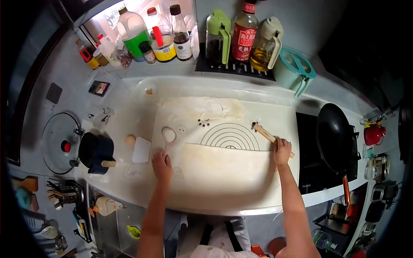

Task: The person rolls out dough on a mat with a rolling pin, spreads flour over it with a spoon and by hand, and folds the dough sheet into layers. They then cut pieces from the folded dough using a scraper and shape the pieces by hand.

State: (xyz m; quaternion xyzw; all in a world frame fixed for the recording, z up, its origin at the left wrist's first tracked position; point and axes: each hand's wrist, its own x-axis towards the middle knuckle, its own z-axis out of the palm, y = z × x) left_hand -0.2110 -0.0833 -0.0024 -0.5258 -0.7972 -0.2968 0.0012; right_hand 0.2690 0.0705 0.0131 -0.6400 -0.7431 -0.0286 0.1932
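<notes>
My right hand [282, 151] is closed around the near end of a wooden rolling pin [266, 134], which lies slanted on the right of the white mat [277, 116]. My left hand [161, 167] rests at the mat's left side, its fingers curled at the handle end of a small scoop [169, 135] of white powder. Between my hands lies a wide, flat, pale sheet of dough [228, 165] with a straight far edge, covering part of the mat's printed rings. A second folded, floured dough sheet [200, 109] lies along the mat's back edge.
Left of the mat are a white scraper [141, 150], an egg [130, 139], a dark pot [97, 152] and a glass lid [62, 142]. A black wok [334, 137] stands on the hob at right. Bottles and oil jugs [262, 45] line the back ledge.
</notes>
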